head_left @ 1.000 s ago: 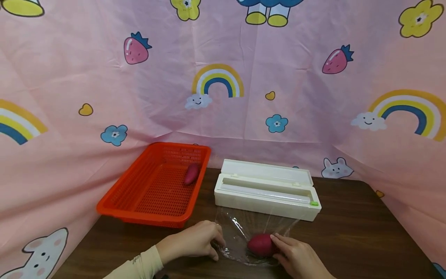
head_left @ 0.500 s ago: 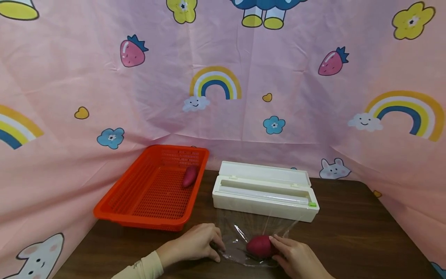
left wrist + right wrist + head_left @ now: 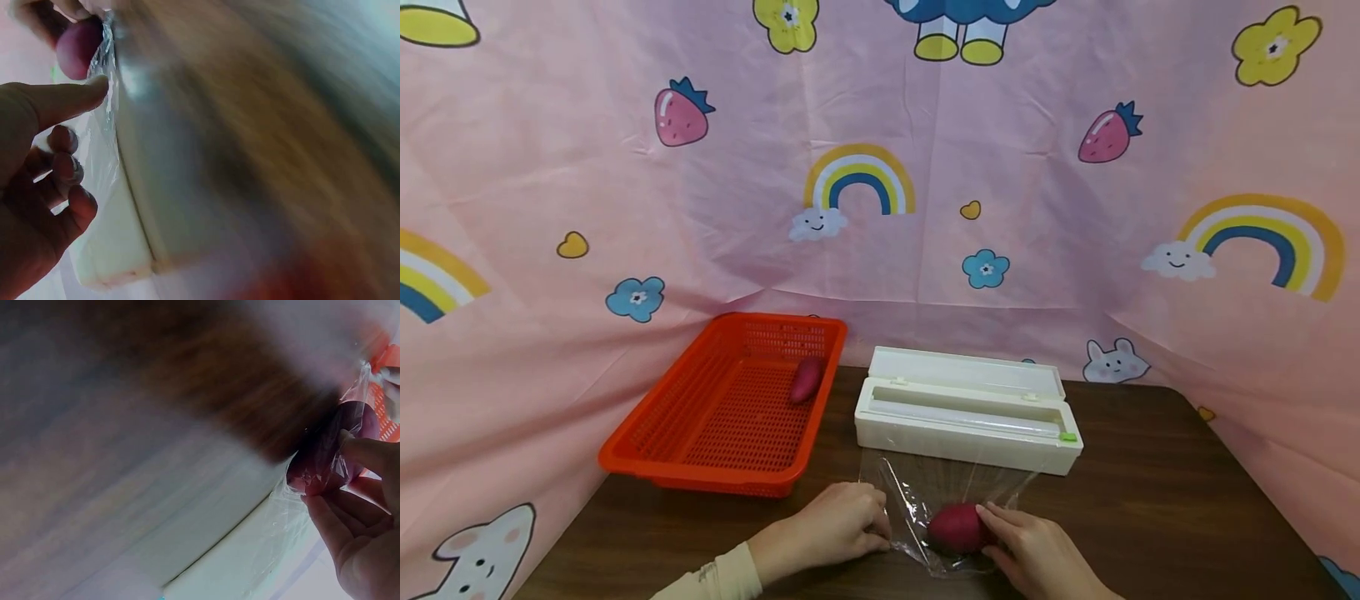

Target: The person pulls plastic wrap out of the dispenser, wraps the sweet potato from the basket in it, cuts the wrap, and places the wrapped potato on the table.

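A red-skinned sweet potato (image 3: 953,529) lies on a sheet of clear plastic wrap (image 3: 912,502) at the front of the table. My right hand (image 3: 1037,552) grips its right end, with film caught under the fingers (image 3: 327,526); the right wrist view shows film drawn over part of the skin. At the film's left edge, my left hand (image 3: 835,525) pinches the wrap, thumb against it in the left wrist view. Behind, the sheet runs up to a white wrap dispenser (image 3: 962,450), its lid raised and the film roll (image 3: 966,417) showing inside.
An orange-red plastic basket (image 3: 700,475) stands at the left, with another sweet potato (image 3: 806,380) against its right wall. A green slider (image 3: 1067,437) sits at the dispenser's right end. A printed pink cloth (image 3: 880,275) hangs behind the dark wooden table (image 3: 1157,500).
My left hand has moved slightly right and its fingers have closed on the film's edge, wrinkling the left side of the sheet. My right hand keeps its hold on the sweet potato.
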Demonstrator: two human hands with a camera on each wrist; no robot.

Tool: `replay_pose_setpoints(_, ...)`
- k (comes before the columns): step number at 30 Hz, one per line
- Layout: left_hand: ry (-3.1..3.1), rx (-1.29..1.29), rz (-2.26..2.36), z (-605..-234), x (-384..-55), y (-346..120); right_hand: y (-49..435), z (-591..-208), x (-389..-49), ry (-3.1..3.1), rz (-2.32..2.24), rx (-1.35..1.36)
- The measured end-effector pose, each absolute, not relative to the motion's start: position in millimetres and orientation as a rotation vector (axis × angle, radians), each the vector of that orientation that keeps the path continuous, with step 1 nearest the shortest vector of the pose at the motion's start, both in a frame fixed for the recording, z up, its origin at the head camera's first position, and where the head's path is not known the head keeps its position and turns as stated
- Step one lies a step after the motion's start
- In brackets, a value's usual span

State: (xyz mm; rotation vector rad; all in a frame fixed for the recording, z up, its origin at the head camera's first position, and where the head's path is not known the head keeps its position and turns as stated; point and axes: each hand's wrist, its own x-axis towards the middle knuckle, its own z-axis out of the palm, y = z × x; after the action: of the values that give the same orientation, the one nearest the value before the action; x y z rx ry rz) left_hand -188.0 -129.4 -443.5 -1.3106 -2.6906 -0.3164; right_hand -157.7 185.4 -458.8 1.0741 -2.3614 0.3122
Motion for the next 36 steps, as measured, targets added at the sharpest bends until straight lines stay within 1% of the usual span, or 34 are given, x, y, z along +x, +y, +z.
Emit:
replay_pose_setpoints(13,-2.64,-1.357,-0.448,-436.9,-189.6,-99.2,185.5,-458.8,-158.5,-2.391,0.318,1.083)
replay_pose_setpoints(29,-2.579,-1.36,-0.508,-437.7,-191.6,-80.0,185.3,-458.8,-158.7,-2.436,0.344,1.078)
replay_pose_setpoints(36,-2.545,-1.357,-0.624,-440.5,-192.1,-76.7,184.7,-456.2,-158.0,-2.462,0.35,1.076)
